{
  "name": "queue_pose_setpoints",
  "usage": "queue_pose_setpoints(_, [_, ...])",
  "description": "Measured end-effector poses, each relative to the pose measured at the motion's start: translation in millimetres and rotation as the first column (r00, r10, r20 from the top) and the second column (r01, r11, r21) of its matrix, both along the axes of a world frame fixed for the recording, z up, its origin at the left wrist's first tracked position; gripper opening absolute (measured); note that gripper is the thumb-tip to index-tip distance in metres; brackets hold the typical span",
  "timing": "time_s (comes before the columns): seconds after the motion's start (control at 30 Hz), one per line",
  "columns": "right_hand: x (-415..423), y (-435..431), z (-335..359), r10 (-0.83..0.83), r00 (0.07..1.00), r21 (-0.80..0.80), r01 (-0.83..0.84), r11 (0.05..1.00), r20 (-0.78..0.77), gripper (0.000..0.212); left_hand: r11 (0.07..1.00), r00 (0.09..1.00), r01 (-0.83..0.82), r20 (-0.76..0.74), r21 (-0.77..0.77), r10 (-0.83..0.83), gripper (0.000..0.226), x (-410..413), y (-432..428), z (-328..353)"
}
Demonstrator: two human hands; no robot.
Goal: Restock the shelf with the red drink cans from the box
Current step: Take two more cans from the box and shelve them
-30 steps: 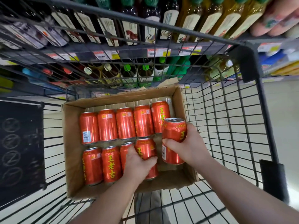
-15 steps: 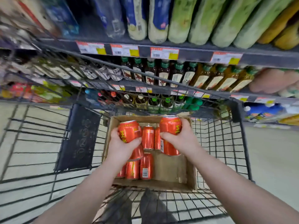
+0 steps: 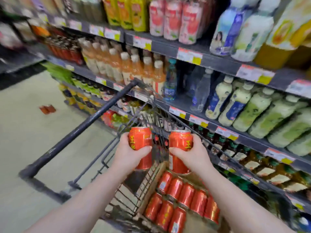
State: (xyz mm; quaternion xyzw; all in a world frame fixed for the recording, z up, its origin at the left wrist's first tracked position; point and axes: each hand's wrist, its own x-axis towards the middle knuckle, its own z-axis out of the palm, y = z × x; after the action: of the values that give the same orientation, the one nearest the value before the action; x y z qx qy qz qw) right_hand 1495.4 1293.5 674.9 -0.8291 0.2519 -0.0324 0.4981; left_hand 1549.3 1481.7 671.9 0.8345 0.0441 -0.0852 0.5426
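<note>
I hold one red drink can in each hand, upright, above the shopping cart. My left hand [image 3: 127, 155] grips the left can [image 3: 139, 137] around its middle. My right hand [image 3: 196, 157] grips the right can [image 3: 180, 140] the same way. Below them the cardboard box [image 3: 149, 185] sits in the cart with several more red cans [image 3: 185, 194] lying in two rows. The view is blurred by motion.
The wire cart's dark handle bar [image 3: 80, 128] runs off to the left over pale floor. Store shelves [image 3: 218, 64] full of bottled drinks, with price tags, fill the right and top. A small red item [image 3: 47, 109] lies on the floor far left.
My left hand lifted a can out of the box, joining the one in my right. Both cans rose, and my view swung up and left along the shelves.
</note>
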Motion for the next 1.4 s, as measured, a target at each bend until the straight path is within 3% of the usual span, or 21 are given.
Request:
queue_pose_setpoints(0.13, [30.8,67.7,45.5,0.14,0.986,-0.051,-0.136,0.989,0.085,0.067,0.99,0.993,-0.099,0.052,-0.1,0.105,0.091,16.1,70.7,46.3])
queue_pose_setpoints(0.23, [54.4,134.9,75.4,0.247,0.959,-0.065,-0.24,0.969,0.138,0.063,0.975,0.979,-0.154,0.109,-0.158,0.172,0.088,24.6,141.4,71.4])
queue_pose_setpoints(0.33, [75.9,213.7,96.9,0.299,0.936,-0.026,-0.299,0.954,0.187,0.072,0.969,0.969,-0.192,0.127,-0.155,0.212,0.077,29.7,225.2,88.2])
queue_pose_setpoints(0.43, [94.4,299.1,108.8,0.332,0.92,-0.015,-0.336,0.942,0.209,0.078,0.954,0.946,-0.268,0.15,-0.136,0.287,0.081,31.5,319.7,97.2])
queue_pose_setpoints(0.6, [119.1,424.5,119.3,0.37,0.901,0.018,-0.384,0.923,0.226,0.064,0.909,0.887,-0.405,0.199,-0.098,0.416,0.077,33.3,460.9,107.7])
queue_pose_setpoints(0.7, [134.3,480.5,125.2,0.415,0.887,0.016,-0.427,0.904,0.204,0.067,0.887,0.867,-0.448,0.189,-0.109,0.461,0.083,38.7,520.2,109.0])
queue_pose_setpoints(0.83, [163.0,535.6,127.5,0.473,0.868,-0.038,-0.473,0.88,0.155,0.081,0.866,0.847,-0.488,0.183,-0.109,0.5,0.088,56.0,572.0,100.5])
queue_pose_setpoints(1.07, [250.5,611.8,108.6,0.501,0.852,-0.014,-0.505,0.863,0.15,0.068,0.836,0.819,-0.541,0.164,-0.097,0.549,0.08,123.0,641.3,78.7])
queue_pose_setpoints(1.4, [460.8,685.4,92.6,0.496,0.857,0.009,-0.502,0.865,0.137,0.068,0.864,0.851,-0.499,0.146,-0.071,0.504,0.085,338.5,708.7,86.7])
